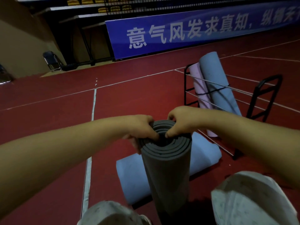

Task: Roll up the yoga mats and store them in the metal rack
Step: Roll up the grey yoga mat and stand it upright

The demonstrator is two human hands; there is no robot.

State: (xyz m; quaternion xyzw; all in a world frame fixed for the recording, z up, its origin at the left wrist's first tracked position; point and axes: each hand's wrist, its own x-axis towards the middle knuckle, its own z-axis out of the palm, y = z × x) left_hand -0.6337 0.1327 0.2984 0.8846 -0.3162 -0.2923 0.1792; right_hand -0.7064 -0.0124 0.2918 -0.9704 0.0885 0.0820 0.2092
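Observation:
A dark grey rolled yoga mat (167, 172) stands upright between my knees, its spiral end facing me. My left hand (139, 129) grips the top rim from the left, thumb pressed into the coil. My right hand (181, 122) grips the rim from the right, thumb also in the coil. Behind it a light blue mat (129, 177) lies on the floor, loosely rolled. The black metal rack (259, 98) stands at the right and holds a rolled grey-blue mat (217, 85) and a rolled pink mat (197, 82), both leaning.
The floor is red sports flooring (56, 114) with white lines. A long blue banner (186, 31) runs along the far wall below dark bleachers. A folded chair (51, 60) stands at the far left. My knees in light trousers (248, 200) fill the bottom edge.

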